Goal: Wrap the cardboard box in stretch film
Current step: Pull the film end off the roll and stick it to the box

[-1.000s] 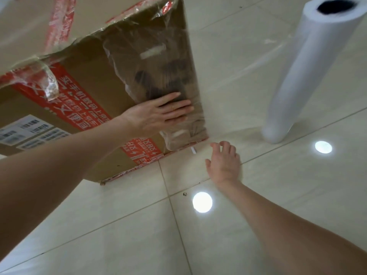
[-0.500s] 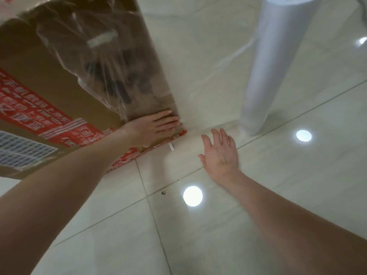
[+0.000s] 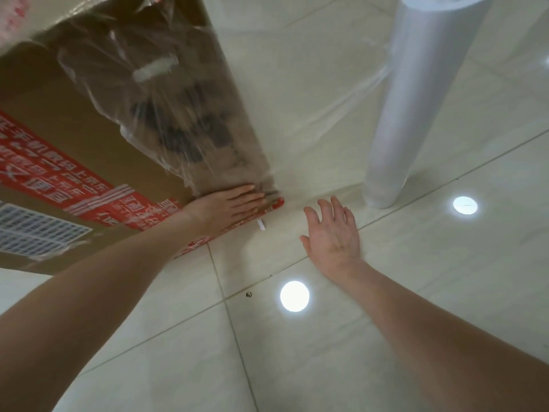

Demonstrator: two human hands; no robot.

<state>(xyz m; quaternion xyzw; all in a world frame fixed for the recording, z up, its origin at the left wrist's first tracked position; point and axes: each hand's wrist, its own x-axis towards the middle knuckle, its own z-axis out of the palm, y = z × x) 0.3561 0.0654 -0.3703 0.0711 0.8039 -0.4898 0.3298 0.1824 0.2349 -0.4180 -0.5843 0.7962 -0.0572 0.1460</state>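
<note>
My left hand (image 3: 230,203) presses flat on the film (image 3: 178,120) low on the box (image 3: 74,150), pinning it there. My right hand (image 3: 334,233) hovers spread, holding nothing, near the roll (image 3: 416,108)

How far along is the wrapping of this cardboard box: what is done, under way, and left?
Done: film covers the box near one corner. In hand: the left hand presses film flat at the bottom edge; the right hand is open, empty. Left: film runs uncut to the upright roll; the part with red tape is bare.
</note>
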